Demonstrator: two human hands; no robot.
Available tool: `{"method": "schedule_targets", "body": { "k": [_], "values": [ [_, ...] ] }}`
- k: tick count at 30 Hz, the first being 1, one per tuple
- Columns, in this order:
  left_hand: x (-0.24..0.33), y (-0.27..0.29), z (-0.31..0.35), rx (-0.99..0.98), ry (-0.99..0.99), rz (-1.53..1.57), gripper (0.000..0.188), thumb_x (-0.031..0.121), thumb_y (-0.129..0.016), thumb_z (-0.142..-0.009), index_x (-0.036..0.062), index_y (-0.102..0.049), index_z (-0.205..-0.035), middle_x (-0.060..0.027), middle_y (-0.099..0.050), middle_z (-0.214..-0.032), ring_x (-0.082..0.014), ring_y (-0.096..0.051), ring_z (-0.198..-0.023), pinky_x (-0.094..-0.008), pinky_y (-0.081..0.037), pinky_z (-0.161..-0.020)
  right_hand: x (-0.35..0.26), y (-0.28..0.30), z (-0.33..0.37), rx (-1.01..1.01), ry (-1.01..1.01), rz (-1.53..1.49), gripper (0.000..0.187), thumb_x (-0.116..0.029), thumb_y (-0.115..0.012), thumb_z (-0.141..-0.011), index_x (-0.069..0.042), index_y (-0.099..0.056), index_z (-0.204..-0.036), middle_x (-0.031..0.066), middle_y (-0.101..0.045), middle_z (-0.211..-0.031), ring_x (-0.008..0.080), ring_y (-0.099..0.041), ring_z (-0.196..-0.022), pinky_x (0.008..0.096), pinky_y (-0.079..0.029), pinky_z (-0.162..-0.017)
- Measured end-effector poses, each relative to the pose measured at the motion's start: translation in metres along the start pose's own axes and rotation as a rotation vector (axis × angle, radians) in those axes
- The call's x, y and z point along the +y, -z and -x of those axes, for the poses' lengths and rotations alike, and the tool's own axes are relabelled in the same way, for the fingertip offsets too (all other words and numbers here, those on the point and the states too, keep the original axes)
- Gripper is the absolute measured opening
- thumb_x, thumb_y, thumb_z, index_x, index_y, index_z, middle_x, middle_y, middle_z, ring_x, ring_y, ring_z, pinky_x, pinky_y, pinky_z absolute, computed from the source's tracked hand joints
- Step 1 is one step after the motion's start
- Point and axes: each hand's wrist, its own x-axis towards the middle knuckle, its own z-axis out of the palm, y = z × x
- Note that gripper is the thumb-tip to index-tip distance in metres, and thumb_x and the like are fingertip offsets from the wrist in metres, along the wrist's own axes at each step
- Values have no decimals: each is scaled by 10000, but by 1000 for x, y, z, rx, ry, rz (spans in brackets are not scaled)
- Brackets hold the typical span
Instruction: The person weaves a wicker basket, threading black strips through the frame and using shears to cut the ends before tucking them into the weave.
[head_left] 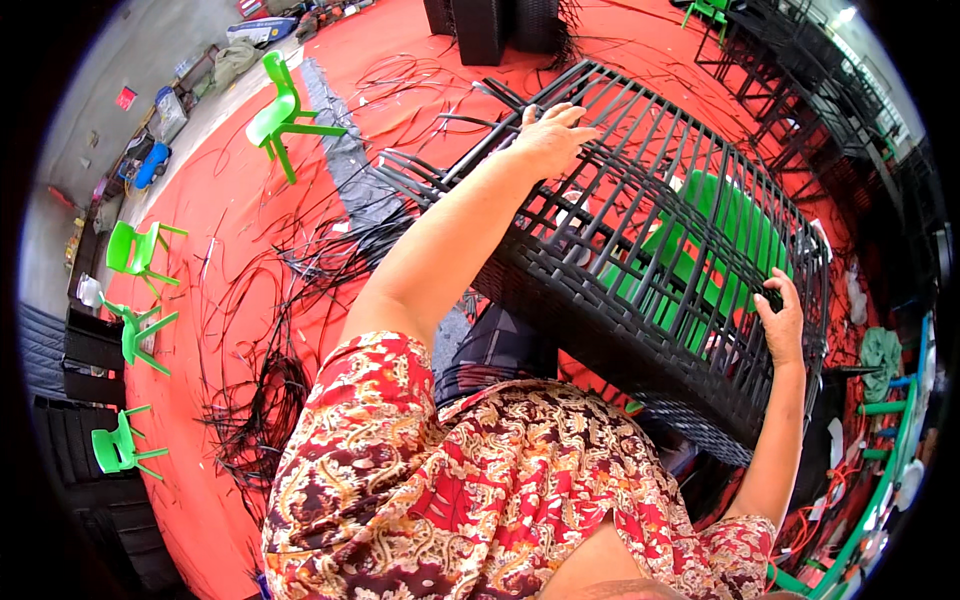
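A black woven frame [610,310], like a piece of rattan-style furniture on its side, lies tilted across my lap. Its upper face is an open grid of black strips, with a woven band of strips crossing the middle. My left hand [553,140] rests at the far left part of the grid, fingers spread over the bars. At the right end of the band, my right hand [783,318] curls its thumb and fingers round a black weaving strip [735,262]. Loose strip ends [410,170] stick out beyond the frame's left corner. Beneath the grid shows a green plastic chair [735,215].
Red sheeting [220,380] covers the floor, with tangled black strips [270,400] to my left. Several small green chairs, one at the upper left [285,115], stand around. Dark woven pieces [490,30] stand at the far side. Green tubing [905,440] and clutter line the right edge.
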Motion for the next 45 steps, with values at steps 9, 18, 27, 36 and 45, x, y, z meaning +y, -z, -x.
{"method": "schedule_targets", "body": {
  "k": [9, 18, 27, 36, 45],
  "values": [
    [-56, -49, -30, 53, -314, -437, 297, 219, -465, -850, 81, -575, -1089, -46, -537, -1178, -244, -429, -1158, -327, -333, -995, 80, 87, -2, 712, -149, -302, 238, -237, -564, -852, -32, -633, -952, 59, -636, -926, 128, -570, -869, 259, -426, -796],
    [-30, -10, -17, -79, -263, 393, 440, 182, -527, -773, 174, -522, -1213, -36, -438, -1320, -193, -372, -1245, -375, -183, -1039, 95, 108, 42, 497, -510, -421, 282, -15, -507, -724, -43, -623, -979, 57, -624, -915, 130, -564, -852, 246, -426, -778],
    [-18, -5, -9, -110, -193, 205, 389, 236, -525, -839, 193, -512, -1225, -20, -432, -1324, -190, -377, -1240, -399, -194, -1025, 72, 97, 46, -15, -433, 274, 548, -51, -576, -609, -142, -550, -1148, 136, -408, -1317, 263, -353, -1252, 309, -261, -1035],
    [-22, -12, -7, -72, -202, 141, 372, 269, -499, -859, 180, -516, -1220, -37, -444, -1317, -197, -404, -1223, -426, -237, -1006, 115, 106, 40, 51, -362, 462, 537, -326, -743, -620, -193, -586, -1116, 63, -480, -1250, 266, -512, -1084, 388, -406, -903],
    [-20, -16, -9, -20, -238, 98, 354, 261, -488, -869, 158, -527, -1205, -71, -471, -1284, -234, -428, -1197, -381, -297, -985, 101, 95, 32, 257, -178, 361, 355, -255, -667, -712, -108, -608, -1030, 88, -554, -1112, 265, -517, -1061, 361, -386, -913]
  ]
}}
